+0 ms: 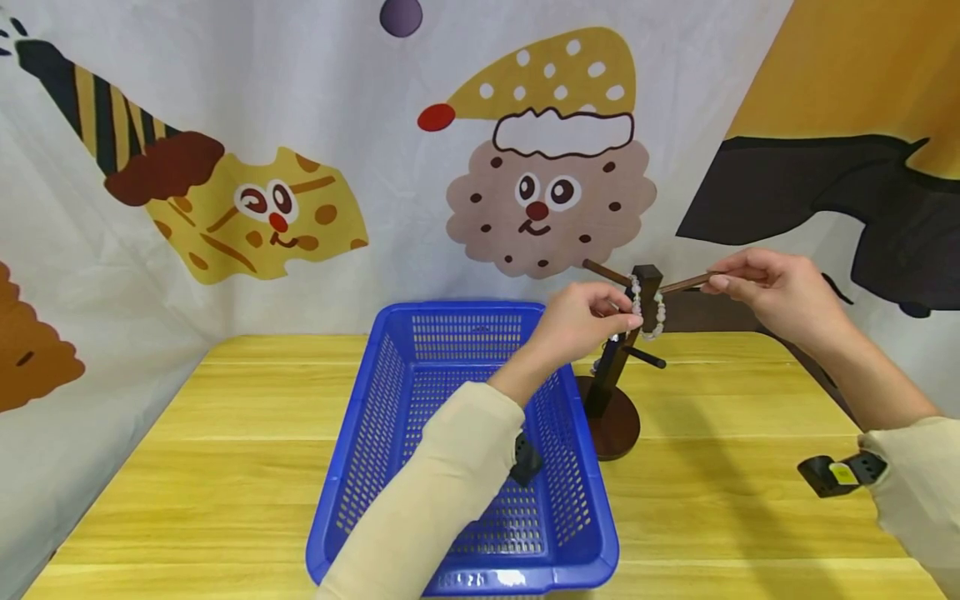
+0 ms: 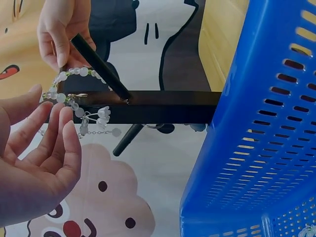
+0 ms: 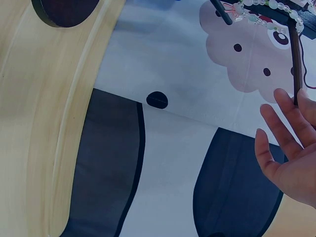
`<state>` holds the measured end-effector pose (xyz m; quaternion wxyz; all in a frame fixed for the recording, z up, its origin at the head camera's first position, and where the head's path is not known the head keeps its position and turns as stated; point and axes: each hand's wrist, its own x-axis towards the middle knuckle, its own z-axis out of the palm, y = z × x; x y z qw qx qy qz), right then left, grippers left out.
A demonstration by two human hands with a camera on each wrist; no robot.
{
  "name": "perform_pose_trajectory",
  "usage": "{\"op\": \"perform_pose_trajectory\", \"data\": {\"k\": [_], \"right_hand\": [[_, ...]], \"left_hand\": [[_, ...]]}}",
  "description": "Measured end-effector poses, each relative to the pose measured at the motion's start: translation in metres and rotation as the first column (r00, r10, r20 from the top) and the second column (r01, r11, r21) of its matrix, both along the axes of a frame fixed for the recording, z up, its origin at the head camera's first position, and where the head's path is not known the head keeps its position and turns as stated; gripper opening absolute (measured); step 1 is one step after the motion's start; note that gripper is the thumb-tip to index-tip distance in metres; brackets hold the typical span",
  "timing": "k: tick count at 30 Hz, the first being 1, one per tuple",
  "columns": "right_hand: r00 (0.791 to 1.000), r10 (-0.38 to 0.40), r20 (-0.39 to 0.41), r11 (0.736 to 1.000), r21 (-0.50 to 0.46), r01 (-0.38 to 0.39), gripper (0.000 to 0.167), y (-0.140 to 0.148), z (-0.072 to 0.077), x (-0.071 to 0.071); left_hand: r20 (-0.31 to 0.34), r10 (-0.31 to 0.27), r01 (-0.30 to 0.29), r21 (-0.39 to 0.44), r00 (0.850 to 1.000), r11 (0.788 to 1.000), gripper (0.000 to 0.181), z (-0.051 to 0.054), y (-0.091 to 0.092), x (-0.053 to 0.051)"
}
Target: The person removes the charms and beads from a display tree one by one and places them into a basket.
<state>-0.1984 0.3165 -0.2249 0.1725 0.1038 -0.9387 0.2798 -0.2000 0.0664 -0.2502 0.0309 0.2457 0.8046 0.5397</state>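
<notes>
A dark wooden jewelry stand (image 1: pixel 617 367) with a round base (image 1: pixel 618 433) stands right beside the blue basket. Clear and pale beads strung as a bracelet (image 1: pixel 660 317) loop around the stand's upper right peg (image 1: pixel 684 283). My left hand (image 1: pixel 577 321) pinches the bracelet's near side between thumb and fingertips. A white flower charm (image 2: pixel 103 114) and a short chain dangle from it in the left wrist view. At the peg's outer end, my right hand (image 1: pixel 776 292) pinches the wood between thumb and fingers. In the right wrist view that hand (image 3: pixel 296 143) appears at the right edge.
The blue perforated basket (image 1: pixel 333 492) sits under my left forearm; something pale (image 2: pixel 307 232) lies inside it. Other pegs (image 1: pixel 645 357) stick out of the post lower down. A printed cartoon cloth (image 1: pixel 300 83) hangs behind the wooden table (image 1: pixel 187 483).
</notes>
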Motion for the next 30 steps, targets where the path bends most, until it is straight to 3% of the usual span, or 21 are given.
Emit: {"op": "perform_pose_trajectory", "data": {"k": [8,16,24,30], "right_hand": [[1.0,0.001,0.009,1.0,-0.017,-0.001,0.025,0.01,-0.007,-0.01],[1.0,-0.021,0.02,1.0,0.014,0.021,0.028,0.026,-0.02,-0.024],[1.0,-0.011,0.029,1.0,0.03,0.01,0.026,-0.003,0.003,0.002],[0.999,-0.013,0.032,0.999,0.032,0.012,0.026,-0.004,0.005,0.003]], "left_hand": [[-0.021,0.039,-0.04,-0.014,0.999,0.999,0.011,0.002,0.003,0.001],[-0.029,0.026,-0.027,-0.005,0.999,1.0,0.008,0.005,0.003,0.003],[-0.019,0.016,-0.016,-0.001,1.0,1.0,0.007,0.01,0.001,0.006],[0.016,0.018,-0.018,0.0,1.0,1.0,0.005,0.016,-0.002,0.009]]}}
